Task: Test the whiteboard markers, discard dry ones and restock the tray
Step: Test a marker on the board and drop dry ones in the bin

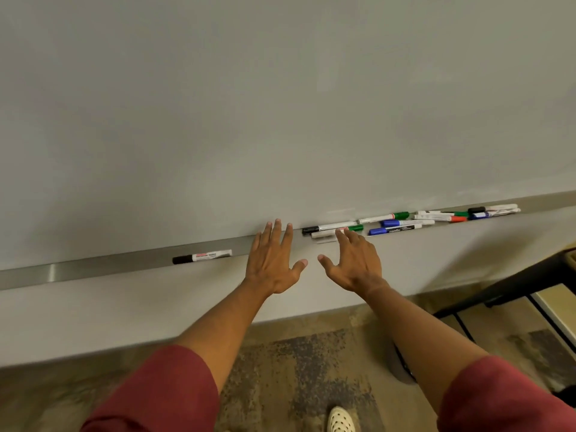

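Both hands reach toward the long grey metal tray (pixel 93 271) under the white whiteboard (pixel 280 104), fingers spread, holding nothing. The left hand (pixel 274 260) hovers over bare tray; the right hand (pixel 353 263) fingertips near the heaped assorted capped markers (pixel 405 221), probably to pick one for testing, while a lone black-capped white marker (pixel 202 256) lies apart at left

You see printed labels on several markers in the tray (pixel 93 269), such as the lone black-capped marker (pixel 202 256) on the left and the blue-capped marker (pixel 395 229) on the right, but every line is too small and blurred to read.
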{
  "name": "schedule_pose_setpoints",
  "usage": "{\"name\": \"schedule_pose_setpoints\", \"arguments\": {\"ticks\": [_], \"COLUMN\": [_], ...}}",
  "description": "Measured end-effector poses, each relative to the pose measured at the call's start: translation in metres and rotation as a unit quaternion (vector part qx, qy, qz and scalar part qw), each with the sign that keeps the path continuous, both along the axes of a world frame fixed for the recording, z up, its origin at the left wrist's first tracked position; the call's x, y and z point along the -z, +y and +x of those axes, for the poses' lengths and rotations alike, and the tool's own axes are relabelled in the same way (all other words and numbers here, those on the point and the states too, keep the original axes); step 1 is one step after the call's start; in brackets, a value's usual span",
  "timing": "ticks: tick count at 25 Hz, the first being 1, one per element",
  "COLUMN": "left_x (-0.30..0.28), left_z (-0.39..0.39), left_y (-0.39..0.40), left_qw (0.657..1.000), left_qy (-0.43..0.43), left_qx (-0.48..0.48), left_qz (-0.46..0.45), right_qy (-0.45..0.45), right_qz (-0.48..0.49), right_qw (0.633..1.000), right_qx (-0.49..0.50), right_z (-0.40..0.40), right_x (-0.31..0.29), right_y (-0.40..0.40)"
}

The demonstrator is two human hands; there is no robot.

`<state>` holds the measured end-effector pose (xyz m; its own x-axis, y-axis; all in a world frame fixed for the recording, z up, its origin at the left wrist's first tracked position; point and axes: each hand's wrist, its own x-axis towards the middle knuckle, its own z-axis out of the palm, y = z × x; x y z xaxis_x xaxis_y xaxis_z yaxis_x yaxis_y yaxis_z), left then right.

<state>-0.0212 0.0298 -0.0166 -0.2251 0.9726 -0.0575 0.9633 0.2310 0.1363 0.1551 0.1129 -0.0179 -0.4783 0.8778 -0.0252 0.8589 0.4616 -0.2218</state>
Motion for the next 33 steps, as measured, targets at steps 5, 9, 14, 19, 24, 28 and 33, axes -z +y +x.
{"name": "schedule_pose_setpoints", "arguments": {"ticks": [5, 9, 14, 19, 24, 28, 33], "left_x": [0.004, 0.005, 0.007, 0.011, 0.011, 0.006, -0.012], "left_z": [0.043, 0.058, 0.053, 0.043, 0.038, 0.036, 0.04], "left_y": [0.022, 0.031, 0.03, 0.025, 0.02, 0.02, 0.031], "left_qw": [0.999, 0.998, 0.996, 0.994, 0.993, 0.993, 0.994], "left_qy": [0.001, 0.001, -0.006, -0.014, -0.024, -0.039, -0.054], "left_qx": [-0.039, -0.061, -0.086, -0.108, -0.111, -0.107, -0.086], "left_qz": [-0.004, -0.007, -0.008, -0.022, -0.029, -0.018, 0.027], "right_qy": [0.004, 0.005, -0.02, -0.061, -0.093, -0.029, 0.284], "right_qz": [-0.001, 0.047, 0.062, 0.053, 0.041, 0.052, -0.091], "right_qw": [0.999, 0.995, 0.986, 0.982, 0.979, 0.983, 0.951], "right_qx": [-0.041, -0.086, -0.151, -0.172, -0.177, -0.175, -0.079], "right_z": [0.028, 0.026, 0.001, -0.01, -0.019, -0.017, -0.023], "right_x": [0.006, 0.012, 0.019, 0.029, 0.028, 0.025, -0.001], "right_y": [0.044, 0.071, 0.09, 0.101, 0.105, 0.102, 0.087]}}
